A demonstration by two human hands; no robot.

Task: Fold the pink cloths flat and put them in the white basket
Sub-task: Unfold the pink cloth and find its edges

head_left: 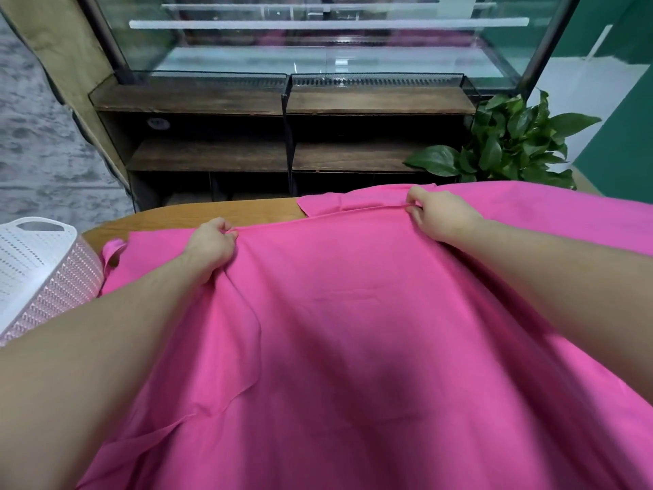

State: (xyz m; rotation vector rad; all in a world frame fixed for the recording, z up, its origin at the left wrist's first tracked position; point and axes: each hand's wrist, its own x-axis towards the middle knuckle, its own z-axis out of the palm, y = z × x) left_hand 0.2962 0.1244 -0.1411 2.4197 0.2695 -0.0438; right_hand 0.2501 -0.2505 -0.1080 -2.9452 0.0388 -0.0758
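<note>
A large pink cloth (346, 313) is spread over the wooden table (212, 213) and reaches down to the bottom of the view. My left hand (212, 245) pinches the cloth's far edge at the left. My right hand (438, 215) pinches the same edge further right, and the edge runs taut between both hands. More pink cloth (565, 213) lies underneath, stretching to the right and past the held edge. The white basket (31, 263) stands at the left edge of the table, next to my left forearm.
Behind the table stands a dark wooden shelf unit (282, 132) with a glass display case (318, 47) on top. A green leafy plant (512, 143) sits at the far right. A small pink flap (113, 251) hangs near the basket.
</note>
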